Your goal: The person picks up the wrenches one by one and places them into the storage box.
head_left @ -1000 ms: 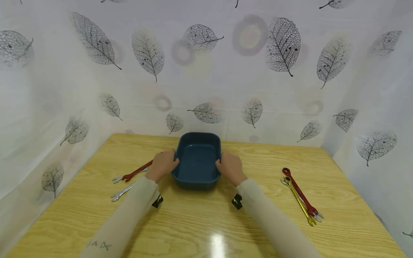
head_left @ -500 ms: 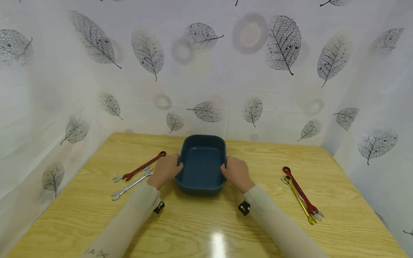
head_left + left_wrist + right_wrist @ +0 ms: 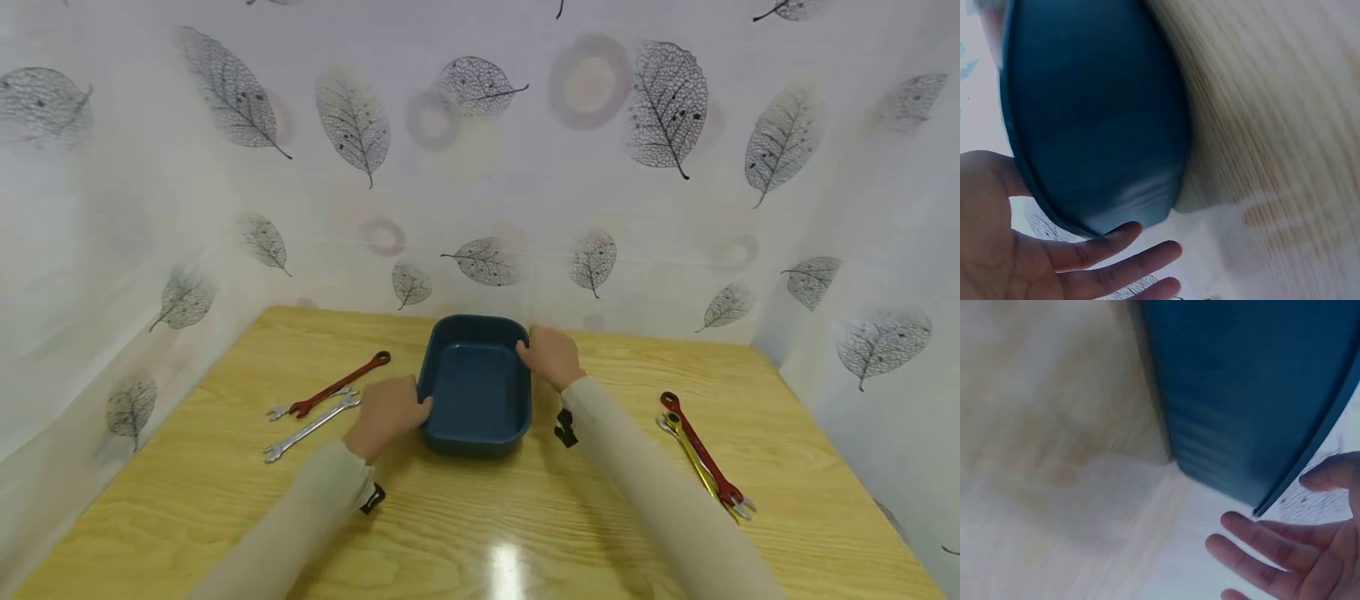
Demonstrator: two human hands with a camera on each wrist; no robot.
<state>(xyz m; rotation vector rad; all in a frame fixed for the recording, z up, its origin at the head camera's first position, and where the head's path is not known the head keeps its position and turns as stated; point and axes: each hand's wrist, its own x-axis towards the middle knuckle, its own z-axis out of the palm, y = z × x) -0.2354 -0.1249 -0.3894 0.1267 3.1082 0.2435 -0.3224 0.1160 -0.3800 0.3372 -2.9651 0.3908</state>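
A dark blue rectangular bin (image 3: 478,387) sits on the wooden table, with nothing inside it. At its near left side, my left hand (image 3: 386,412) holds the rim, thumb over the edge and fingers along the outer wall. My right hand (image 3: 551,357) is by the far right corner. In the right wrist view, that hand's fingers (image 3: 1272,553) are spread and straight beyond the corner of the bin (image 3: 1241,394), its thumb close to the rim. The left wrist view shows the bin's outer wall (image 3: 1094,119) with the index fingertip against its lower corner.
Left of the bin lie a red wrench (image 3: 337,385) and a silver wrench (image 3: 311,427), with another silver one partly under the red. To the right, a red wrench (image 3: 701,446) and a yellow wrench (image 3: 690,450) overlap a silver one. A leaf-patterned curtain (image 3: 480,183) borders the table.
The bin has shifted slightly right and nearer. My right hand has slid from the middle of its side to the far corner; my left has come a little nearer along the rim.
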